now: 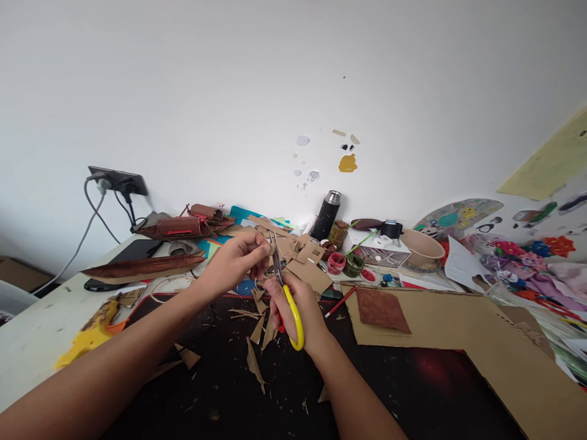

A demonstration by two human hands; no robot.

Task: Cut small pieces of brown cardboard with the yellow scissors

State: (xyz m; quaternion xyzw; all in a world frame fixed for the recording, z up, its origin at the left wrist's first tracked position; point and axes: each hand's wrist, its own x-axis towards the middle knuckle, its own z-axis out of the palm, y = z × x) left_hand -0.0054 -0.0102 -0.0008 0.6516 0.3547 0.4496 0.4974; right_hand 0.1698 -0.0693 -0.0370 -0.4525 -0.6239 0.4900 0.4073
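Note:
My right hand (296, 308) is closed round the yellow and red handles of a pair of scissors (277, 261), whose metal blades point up and away. Just left of the blades, my left hand (245, 256) pinches a small piece of cardboard (270, 249) between thumb and fingers, close against the blades. Cardboard scraps (255, 363) lie on the dark mat (220, 391) below both hands, and more cut cardboard (309, 269) is heaped behind them.
A yellow glue gun (92, 333) and brown boat shapes (147, 267) lie to the left. Behind stand a black flask (326, 215) and paint jars (336, 263). Large cardboard (435, 318) with a brown square (383, 310) and a red pencil (340, 302) lie right.

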